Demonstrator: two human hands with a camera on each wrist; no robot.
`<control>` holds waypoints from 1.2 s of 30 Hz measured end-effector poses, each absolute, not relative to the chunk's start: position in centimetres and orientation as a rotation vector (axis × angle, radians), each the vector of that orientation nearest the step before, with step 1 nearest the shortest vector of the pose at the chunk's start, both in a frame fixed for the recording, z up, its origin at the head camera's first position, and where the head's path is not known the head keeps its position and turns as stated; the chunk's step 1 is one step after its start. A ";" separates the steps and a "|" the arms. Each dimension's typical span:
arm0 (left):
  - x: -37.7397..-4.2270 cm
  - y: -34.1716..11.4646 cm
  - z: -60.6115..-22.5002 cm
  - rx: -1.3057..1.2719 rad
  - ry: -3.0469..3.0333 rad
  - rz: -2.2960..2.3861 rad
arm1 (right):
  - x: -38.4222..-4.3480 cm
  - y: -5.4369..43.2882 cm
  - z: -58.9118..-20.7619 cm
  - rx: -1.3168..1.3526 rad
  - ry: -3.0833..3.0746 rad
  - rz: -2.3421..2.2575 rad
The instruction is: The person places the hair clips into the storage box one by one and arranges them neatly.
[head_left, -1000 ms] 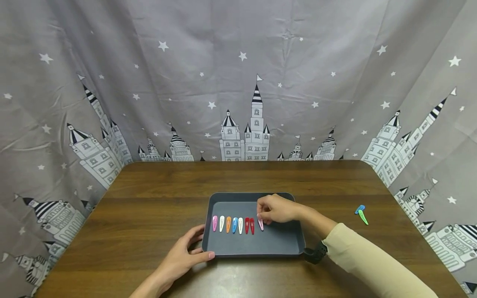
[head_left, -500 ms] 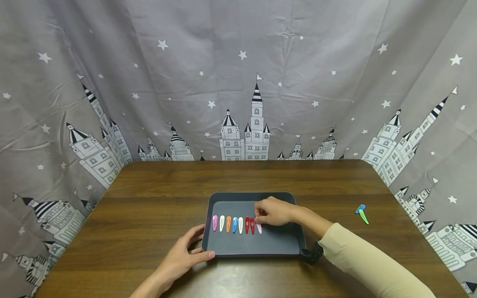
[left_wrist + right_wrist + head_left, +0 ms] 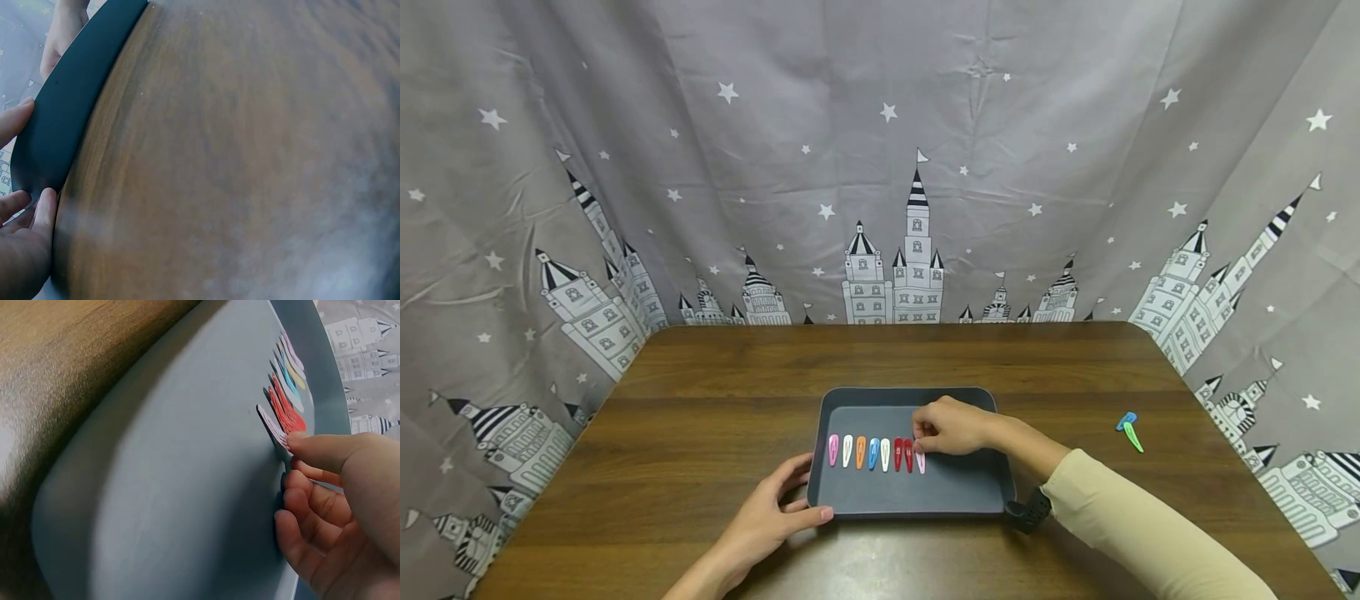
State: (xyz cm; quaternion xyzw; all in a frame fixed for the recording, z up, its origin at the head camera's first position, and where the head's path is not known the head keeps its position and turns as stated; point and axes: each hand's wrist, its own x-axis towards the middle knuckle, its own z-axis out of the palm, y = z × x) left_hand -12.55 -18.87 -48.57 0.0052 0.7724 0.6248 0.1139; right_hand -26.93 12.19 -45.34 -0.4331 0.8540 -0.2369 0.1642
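Observation:
My right hand (image 3: 953, 425) is over the grey tray (image 3: 917, 496), pinching a light pink snap hair clip (image 3: 921, 463) at the right end of a row. In the right wrist view, thumb and index finger hold the wide end of this clip, its narrow tip low against the tray floor. To its left lie two red hair clips (image 3: 902, 456), then a white clip (image 3: 885, 454), a blue one (image 3: 873, 453), an orange one (image 3: 861, 452), another white one (image 3: 847, 451) and a pink one (image 3: 833, 450). My left hand (image 3: 767, 507) grips the tray's front left corner, thumb at the rim.
On the wooden table (image 3: 715, 400), right of the tray, a green hair clip (image 3: 1133, 437) lies against a blue hair clip (image 3: 1126, 421). A grey curtain (image 3: 880, 75) with castles and stars hangs behind the table's back edge. A black wrist device (image 3: 1028, 510) sits by the tray's front right corner.
My right hand has moved slightly left with the light pink clip, bringing it closer beside the red ones. It has barely moved in the last half second. The left hand stays put.

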 end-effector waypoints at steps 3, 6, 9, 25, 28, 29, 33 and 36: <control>-12.5 -18.9 -48.7 0.023 2.261 1.839 | -26.9 12.3 -45.2 -1.216 2.441 -0.659; -12.5 -18.9 -48.7 0.028 2.258 1.843 | -26.8 12.5 -45.1 -1.211 2.443 -0.658; -12.5 -18.8 -48.7 0.036 2.256 1.843 | -26.9 12.7 -45.1 -1.206 2.443 -0.648; -12.6 -18.8 -48.6 0.031 2.263 1.834 | -27.0 14.2 -44.3 -1.236 2.438 -0.641; -12.6 -18.8 -48.5 0.029 2.256 1.834 | -27.1 14.8 -43.8 -1.224 2.445 -0.685; -12.6 -18.8 -48.5 0.029 2.255 1.834 | -27.1 14.9 -43.6 -1.215 2.450 -0.695; -12.6 -18.8 -48.5 0.024 2.253 1.835 | -27.3 16.0 -42.9 -1.205 2.474 -0.746; -12.6 -18.9 -48.5 0.022 2.257 1.835 | -27.3 16.7 -42.5 -1.209 2.494 -0.765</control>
